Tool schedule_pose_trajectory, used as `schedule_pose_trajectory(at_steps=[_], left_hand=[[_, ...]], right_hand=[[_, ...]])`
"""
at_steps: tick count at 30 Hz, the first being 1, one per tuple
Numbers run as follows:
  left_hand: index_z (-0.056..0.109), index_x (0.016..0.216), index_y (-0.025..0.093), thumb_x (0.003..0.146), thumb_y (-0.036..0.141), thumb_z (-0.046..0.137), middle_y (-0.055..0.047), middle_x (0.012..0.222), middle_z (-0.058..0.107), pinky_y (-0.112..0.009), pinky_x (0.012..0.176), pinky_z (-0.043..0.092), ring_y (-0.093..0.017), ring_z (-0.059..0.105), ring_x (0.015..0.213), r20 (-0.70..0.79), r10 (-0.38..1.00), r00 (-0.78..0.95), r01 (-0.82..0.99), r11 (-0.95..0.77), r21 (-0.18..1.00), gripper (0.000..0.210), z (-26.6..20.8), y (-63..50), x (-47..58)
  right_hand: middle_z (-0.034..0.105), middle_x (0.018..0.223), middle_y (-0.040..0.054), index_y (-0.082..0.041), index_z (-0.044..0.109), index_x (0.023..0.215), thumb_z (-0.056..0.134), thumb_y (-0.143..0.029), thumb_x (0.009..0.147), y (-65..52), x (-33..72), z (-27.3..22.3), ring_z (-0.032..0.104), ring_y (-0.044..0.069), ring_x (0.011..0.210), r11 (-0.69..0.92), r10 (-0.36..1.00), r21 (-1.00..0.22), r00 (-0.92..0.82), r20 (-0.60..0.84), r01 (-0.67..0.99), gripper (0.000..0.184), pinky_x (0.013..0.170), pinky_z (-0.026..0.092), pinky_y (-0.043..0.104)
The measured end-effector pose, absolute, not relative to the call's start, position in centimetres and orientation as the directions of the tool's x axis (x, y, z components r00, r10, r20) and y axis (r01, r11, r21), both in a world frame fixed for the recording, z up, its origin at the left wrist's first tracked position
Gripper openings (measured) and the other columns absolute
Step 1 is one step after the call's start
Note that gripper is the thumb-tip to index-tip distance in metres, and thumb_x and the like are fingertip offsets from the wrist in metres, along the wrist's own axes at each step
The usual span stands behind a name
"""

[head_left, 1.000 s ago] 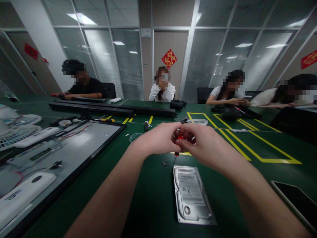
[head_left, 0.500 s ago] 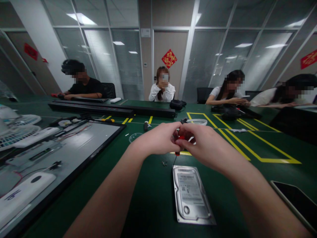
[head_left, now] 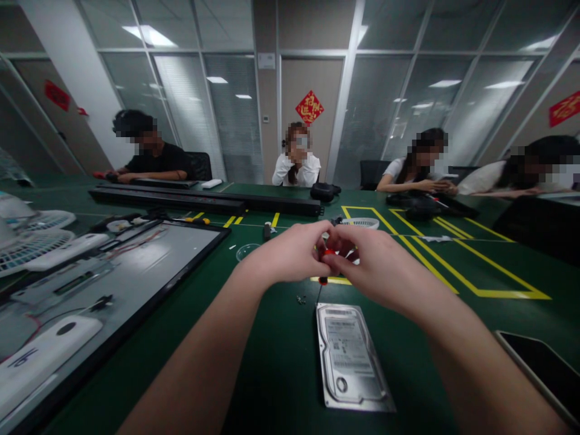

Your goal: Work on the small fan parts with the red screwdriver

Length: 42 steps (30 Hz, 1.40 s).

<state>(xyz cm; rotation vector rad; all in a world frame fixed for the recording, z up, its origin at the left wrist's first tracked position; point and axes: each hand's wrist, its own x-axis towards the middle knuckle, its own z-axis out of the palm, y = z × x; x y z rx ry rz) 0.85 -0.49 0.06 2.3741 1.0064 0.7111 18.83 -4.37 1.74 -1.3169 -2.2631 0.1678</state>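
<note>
A screwdriver (head_left: 323,280) with a red and black handle stands almost upright, its thin shaft reaching down to the far left corner of a silver hard drive (head_left: 351,356). The drive lies flat on the green table, label up. My left hand (head_left: 296,251) is closed, its fingers around the handle's upper part. My right hand (head_left: 369,254) pinches the same red handle from the other side. Several small screws (head_left: 301,299) lie left of the drive's far end. The fingers partly cover the handle.
A large flat panel (head_left: 181,248) with a black frame fills the left side. A phone (head_left: 539,368) lies at the right edge. Behind my hands are a clear round lid (head_left: 248,252), a white basket-like piece (head_left: 362,223) and long black bars (head_left: 272,202). Several people sit across the table.
The screwdriver's handle has shifted very slightly between my fingers. Both hands and the hard drive stay in nearly the same place.
</note>
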Motion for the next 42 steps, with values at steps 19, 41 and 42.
schedule_pose_trajectory(at_steps=[19,41,42], left_hand=[[0.064,0.115,0.019,0.074,0.015,0.072,-0.005,0.109,0.074,-0.028,0.074,0.052,-0.020,0.069,0.092,0.276,0.719,0.638,0.466,-0.646,0.605,0.042,0.37,-0.68,0.78],[0.062,0.113,0.021,0.070,0.015,0.076,-0.003,0.104,0.075,-0.025,0.068,0.050,-0.018,0.070,0.087,0.249,0.750,0.613,0.492,-0.609,0.622,0.046,0.55,-0.86,0.63],[0.062,0.114,0.021,0.072,0.014,0.074,-0.003,0.107,0.075,-0.025,0.069,0.051,-0.018,0.070,0.089,0.255,0.746,0.615,0.491,-0.615,0.617,0.044,0.58,-0.89,0.63]], right_hand=[[0.077,0.100,0.0028,-0.023,0.072,0.099,0.062,-0.006,0.085,-4.30,18.87,1.56,0.070,0.021,0.090,0.563,0.821,-0.379,-0.443,0.361,0.734,0.023,0.075,0.048,0.029],[0.075,0.086,0.0034,-0.021,0.072,0.091,0.065,-0.019,0.091,-4.22,18.88,1.77,0.067,0.019,0.078,0.502,0.853,-0.311,-0.401,0.335,0.807,0.008,0.065,0.042,0.029],[0.076,0.089,0.0037,-0.022,0.073,0.092,0.063,-0.016,0.090,-4.16,18.94,1.73,0.067,0.020,0.080,0.505,0.852,-0.319,-0.405,0.332,0.802,0.011,0.067,0.043,0.028]])
